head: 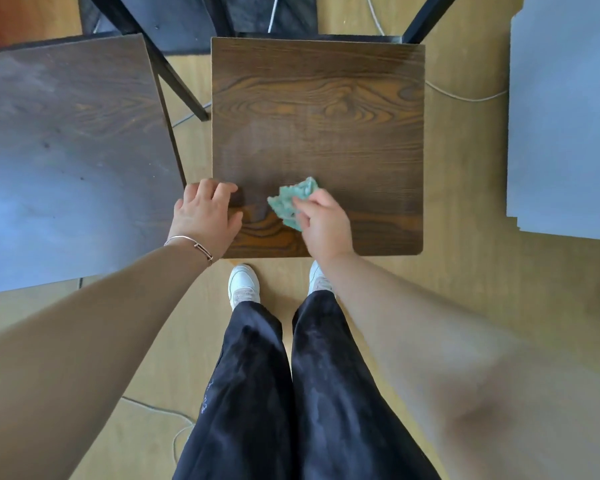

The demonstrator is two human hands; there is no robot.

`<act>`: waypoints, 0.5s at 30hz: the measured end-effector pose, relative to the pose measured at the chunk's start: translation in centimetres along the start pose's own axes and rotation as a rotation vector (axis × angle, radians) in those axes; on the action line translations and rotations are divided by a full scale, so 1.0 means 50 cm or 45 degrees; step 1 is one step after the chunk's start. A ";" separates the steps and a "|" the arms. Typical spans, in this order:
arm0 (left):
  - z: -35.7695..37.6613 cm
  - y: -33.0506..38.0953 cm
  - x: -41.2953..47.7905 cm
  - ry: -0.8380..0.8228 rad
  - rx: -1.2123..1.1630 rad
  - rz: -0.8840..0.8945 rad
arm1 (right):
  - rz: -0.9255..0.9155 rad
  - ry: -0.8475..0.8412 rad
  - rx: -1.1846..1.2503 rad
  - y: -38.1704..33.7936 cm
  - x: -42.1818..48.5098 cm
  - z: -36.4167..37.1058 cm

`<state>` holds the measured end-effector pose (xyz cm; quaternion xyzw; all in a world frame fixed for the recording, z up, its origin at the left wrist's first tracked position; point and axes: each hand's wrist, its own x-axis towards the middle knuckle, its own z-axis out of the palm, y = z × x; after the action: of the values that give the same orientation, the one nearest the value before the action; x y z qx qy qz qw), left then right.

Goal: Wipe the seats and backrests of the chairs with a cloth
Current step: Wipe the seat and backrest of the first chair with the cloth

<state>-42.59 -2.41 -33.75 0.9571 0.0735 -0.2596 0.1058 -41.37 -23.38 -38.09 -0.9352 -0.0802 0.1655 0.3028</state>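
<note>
A dark wood-grain chair seat [317,109] lies square below me in the middle of the view. My right hand [323,225] holds a crumpled green cloth [291,200] against the seat's near part. My left hand [207,213] rests on the seat's near left corner with its fingers bent over the wood. A second dark seat [66,140] stands to the left, close beside the first. No backrest shows clearly.
Black metal legs [174,71] cross the gap between the two seats at the top. A pale grey surface [565,116] fills the right side. White cables [465,97] lie on the light wooden floor. My white shoes [243,282] stand at the seat's near edge.
</note>
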 end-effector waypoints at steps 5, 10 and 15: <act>0.002 0.005 -0.025 0.003 0.022 -0.020 | -0.002 -0.106 0.129 0.007 -0.005 -0.013; 0.013 0.043 -0.044 -0.023 -0.003 0.027 | 0.233 0.116 0.054 0.135 -0.085 -0.098; 0.032 0.083 -0.048 -0.044 -0.015 0.133 | 0.481 0.247 0.047 0.227 -0.158 -0.149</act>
<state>-44.62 -7.03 -33.19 0.9544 0.0231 -0.2697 0.1262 -45.51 -38.49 -37.08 -0.9394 0.1291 0.1298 0.2899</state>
